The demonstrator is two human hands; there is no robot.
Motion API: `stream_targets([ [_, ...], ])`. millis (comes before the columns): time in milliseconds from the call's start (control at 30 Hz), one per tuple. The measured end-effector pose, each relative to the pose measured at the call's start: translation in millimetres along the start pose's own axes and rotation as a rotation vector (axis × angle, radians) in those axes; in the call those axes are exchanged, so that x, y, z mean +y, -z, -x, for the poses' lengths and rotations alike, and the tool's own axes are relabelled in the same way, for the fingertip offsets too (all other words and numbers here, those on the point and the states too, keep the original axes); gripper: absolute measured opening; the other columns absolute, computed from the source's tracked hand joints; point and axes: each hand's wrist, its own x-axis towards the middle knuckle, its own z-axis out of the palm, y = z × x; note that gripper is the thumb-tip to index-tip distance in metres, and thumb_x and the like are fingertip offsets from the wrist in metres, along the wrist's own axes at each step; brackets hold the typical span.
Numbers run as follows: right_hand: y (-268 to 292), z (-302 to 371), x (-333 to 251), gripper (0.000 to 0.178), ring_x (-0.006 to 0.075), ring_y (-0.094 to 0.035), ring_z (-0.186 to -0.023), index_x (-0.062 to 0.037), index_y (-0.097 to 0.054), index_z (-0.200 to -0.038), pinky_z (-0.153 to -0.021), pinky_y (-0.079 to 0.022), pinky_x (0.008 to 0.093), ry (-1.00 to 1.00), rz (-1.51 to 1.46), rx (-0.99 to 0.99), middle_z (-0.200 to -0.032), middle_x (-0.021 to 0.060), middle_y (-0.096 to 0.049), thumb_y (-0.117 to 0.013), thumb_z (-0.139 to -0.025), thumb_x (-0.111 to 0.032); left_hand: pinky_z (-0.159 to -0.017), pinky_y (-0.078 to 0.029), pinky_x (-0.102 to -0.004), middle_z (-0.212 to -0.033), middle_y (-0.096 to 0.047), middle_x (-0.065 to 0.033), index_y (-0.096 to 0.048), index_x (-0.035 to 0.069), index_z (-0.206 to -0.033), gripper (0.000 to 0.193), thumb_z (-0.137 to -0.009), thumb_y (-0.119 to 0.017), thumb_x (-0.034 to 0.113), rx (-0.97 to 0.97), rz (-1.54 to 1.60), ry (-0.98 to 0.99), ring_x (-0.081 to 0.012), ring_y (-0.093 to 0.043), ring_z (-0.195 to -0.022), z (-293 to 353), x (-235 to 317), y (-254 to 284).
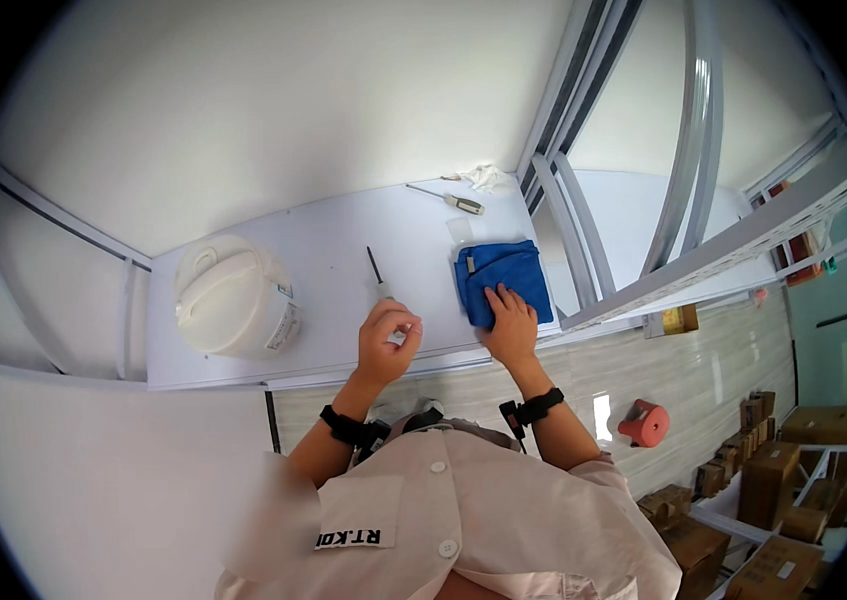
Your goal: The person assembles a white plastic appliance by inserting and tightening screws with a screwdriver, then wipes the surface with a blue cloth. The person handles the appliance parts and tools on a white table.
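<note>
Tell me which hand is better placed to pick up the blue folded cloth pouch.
Right. The right hand already rests on the blue folded cloth pouch, fingers spread on its near edge. The left hand is occupied, closed around the clear-handled screwdriver on the white table.

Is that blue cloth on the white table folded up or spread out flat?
Folded. The blue cloth shows doubled layers and a thick edge, forming a compact square under the right hand.

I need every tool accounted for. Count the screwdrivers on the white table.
2. One screwdriver is gripped in the left hand. The other screwdriver lies at the table's far edge, beside a crumpled white cloth. None else shows.
</note>
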Motion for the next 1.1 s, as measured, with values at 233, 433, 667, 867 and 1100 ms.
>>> stream_targets([
  [233,14,-21,16,0.051,0.0364,-0.069,-0.106,-0.0113,-0.073,-0.127,-0.09,-0.054,0.0465,-0.098,-0.292,0.149,-0.116,0.0109,-0.077,-0.07,-0.076,-0.003,-0.063,-0.052,-0.028,-0.093,-0.066,-0.0081,-0.072,0.002,-0.091,0.009,-0.086,-0.076,-0.004,-0.056,-0.064,0.047,-0.0155,-0.061,-0.071,6,6,17],
  [433,72,-40,-25,0.045,0.0258,-0.073,-0.109,0.0036,-0.064,-0.136,-0.093,-0.055,0.0362,-0.286,-0.88,0.183,-0.121,0.0228,-0.075,-0.073,-0.095,-0.012,-0.065,-0.051,-0.0283,-0.095,-0.067,-0.0081,-0.073,0.003,-0.093,0.01,-0.086,-0.076,-0.004,-0.046,-0.066,0.05,-0.0156,-0.062,-0.073,4,15,40],
  [667,94,-50,-87,0.033,0.0186,-0.068,-0.105,0.0067,-0.065,-0.128,-0.098,-0.052,0.0334,-0.109,-1.118,0.083,-0.117,0.0131,-0.075,-0.07,-0.098,-0.007,-0.07,-0.051,-0.0294,-0.099,-0.067,-0.0083,-0.073,0.003,-0.095,0.012,-0.086,-0.075,-0.005,0.106,-0.087,0.068,-0.0157,-0.062,-0.077,-5,45,96],
  [867,87,-54,-162,0.034,0.0142,-0.067,-0.098,0.0062,-0.065,-0.126,-0.094,-0.053,0.0308,-0.091,-1.254,0.125,-0.108,0.0104,-0.076,-0.072,-0.096,-0.008,-0.072,-0.051,-0.0297,-0.109,-0.065,-0.0122,-0.07,0.002,-0.106,0.026,-0.083,-0.071,-0.009,0.285,-0.295,-0.053,-0.0184,-0.062,-0.082,-2,44,185],
  [1100,80,-58,-255,0.04,0.0327,-0.058,-0.124,0.0031,-0.064,-0.125,-0.108,-0.046,0.0427,0.115,-0.909,0.441,-0.137,0.022,-0.055,-0.075,-0.087,-0.005,-0.091,-0.052,-0.0386,-0.124,-0.063,-0.0167,-0.064,0.003,-0.125,0.046,-0.08,-0.074,-0.001,0.447,-0.464,-0.04,-0.0295,-0.063,-0.109,4,3,290],
])
